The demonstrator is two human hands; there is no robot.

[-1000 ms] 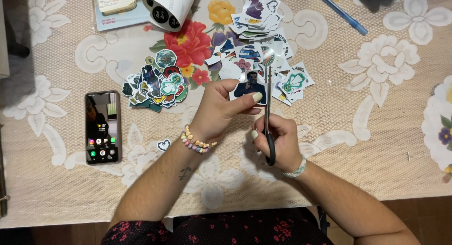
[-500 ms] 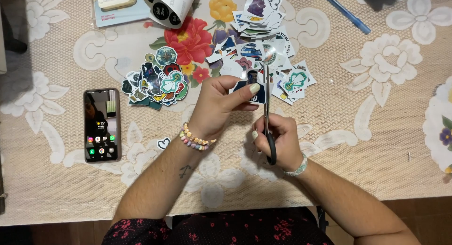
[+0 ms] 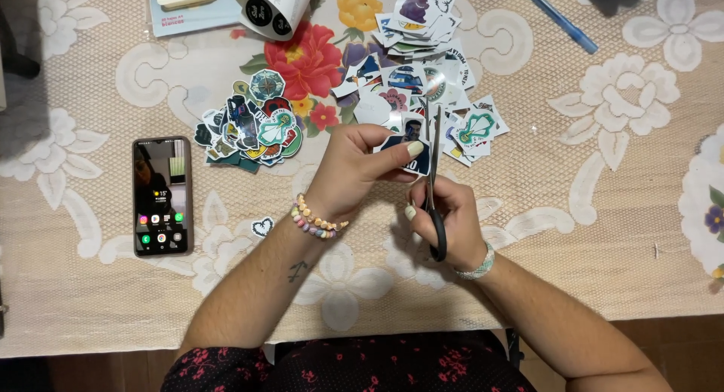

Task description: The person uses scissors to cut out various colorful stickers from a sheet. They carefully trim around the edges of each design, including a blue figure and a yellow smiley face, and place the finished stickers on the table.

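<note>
My left hand (image 3: 354,169) pinches a small dark sticker (image 3: 413,152) with a figure on it, thumb on top. My right hand (image 3: 446,215) grips black-handled scissors (image 3: 434,182), blades pointing away from me along the sticker's right edge. Both hands hover over a lace floral tablecloth (image 3: 573,234). A heap of uncut sticker pieces (image 3: 426,75) lies just beyond my hands. A pile of cut-out stickers (image 3: 249,128) lies to the left.
A smartphone (image 3: 161,196) with its screen lit rests at the left. A tiny heart sticker (image 3: 262,227) lies near my left wrist. A white cylinder with black discs (image 3: 270,6) and a blue pen (image 3: 556,16) sit at the far edge.
My left hand has turned the sticker slightly, and the scissors have shifted along its edge. The rest has not moved.
</note>
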